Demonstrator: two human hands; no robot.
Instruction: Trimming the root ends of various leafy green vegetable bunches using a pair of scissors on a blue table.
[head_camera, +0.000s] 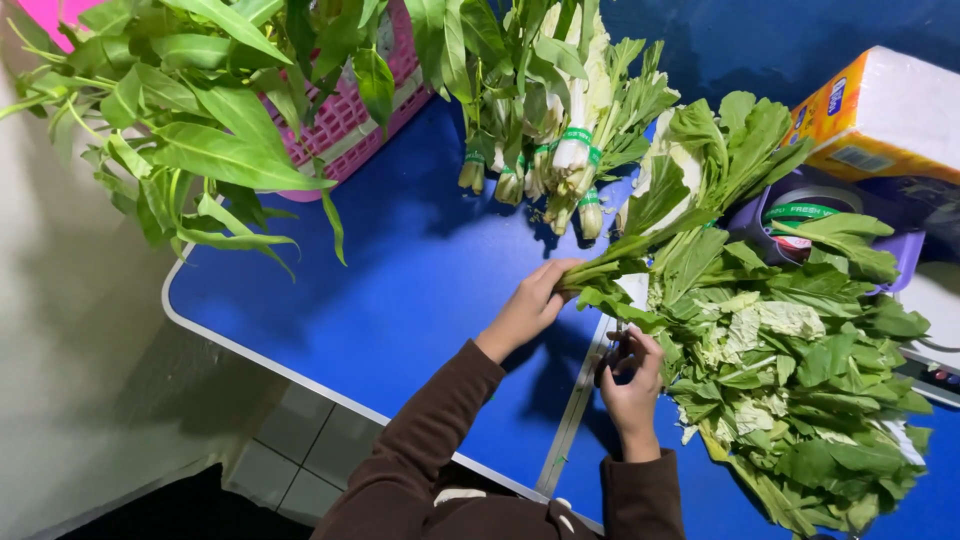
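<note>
One yellow-white package, green-banded bundles

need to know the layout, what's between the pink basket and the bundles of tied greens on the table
In the head view, only bare blue table lies between the pink basket and the tied greens; long leaves overhang it from above.

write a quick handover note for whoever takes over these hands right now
Left hand: grip closed around the stems of a loose bunch of leafy green vegetables on the blue table.
Right hand: at the edge of the big pile of loose green leaves; whether it holds anything cannot be told.
Done: several green-banded bundles lie at the far side.
Left: the held bunch has no band; the pile is unsorted.
</note>
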